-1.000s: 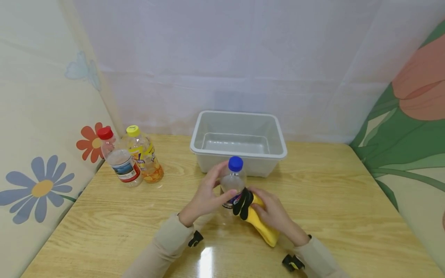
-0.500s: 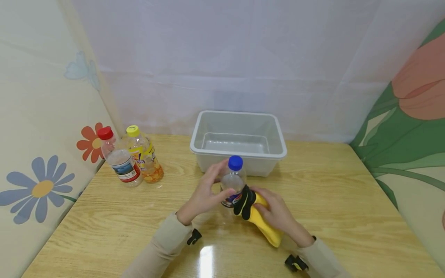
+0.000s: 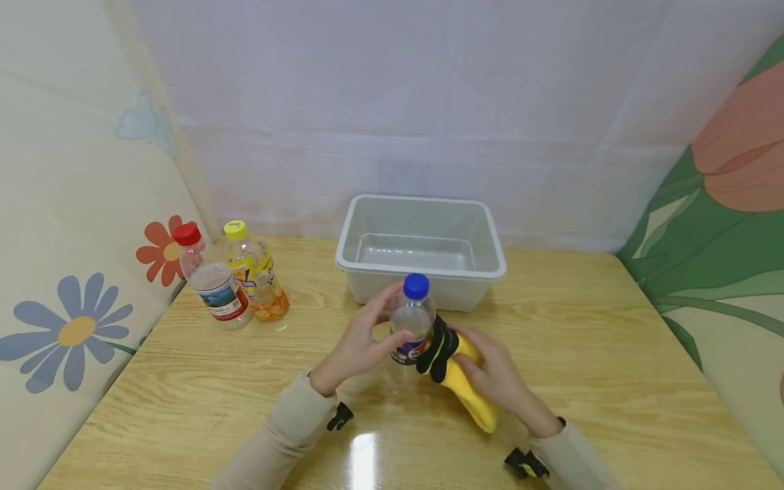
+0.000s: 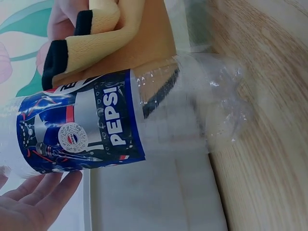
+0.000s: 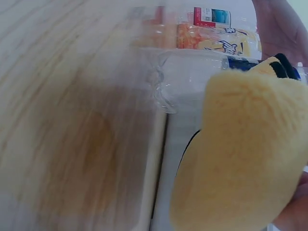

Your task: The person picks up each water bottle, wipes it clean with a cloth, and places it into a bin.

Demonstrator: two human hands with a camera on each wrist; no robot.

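Note:
My left hand (image 3: 363, 347) holds a clear Pepsi bottle (image 3: 412, 323) with a blue cap, its thumb across the front and its fingers behind. The bottle is upright in front of the grey bin. My right hand (image 3: 493, 371) grips a yellow plush piece (image 3: 468, 395) with black finger-like ends, which lie against the bottle's right side. The left wrist view has the Pepsi label (image 4: 79, 125) up close, with left fingers (image 4: 43, 197) at its edge. Yellow plush (image 5: 245, 154) fills much of the right wrist view and covers most of the right hand.
A light grey bin (image 3: 422, 272) stands behind the hands near the back curtain. At the table's left are a red-capped bottle (image 3: 217, 289) and a yellow-capped bottle (image 3: 254, 275), side by side. Flower-patterned cloth (image 3: 723, 204) borders the wooden table (image 3: 582, 327).
My right hand has shifted slightly right, and the plush's black ends have moved up along the bottle's side. The left hand and bottle have hardly moved.

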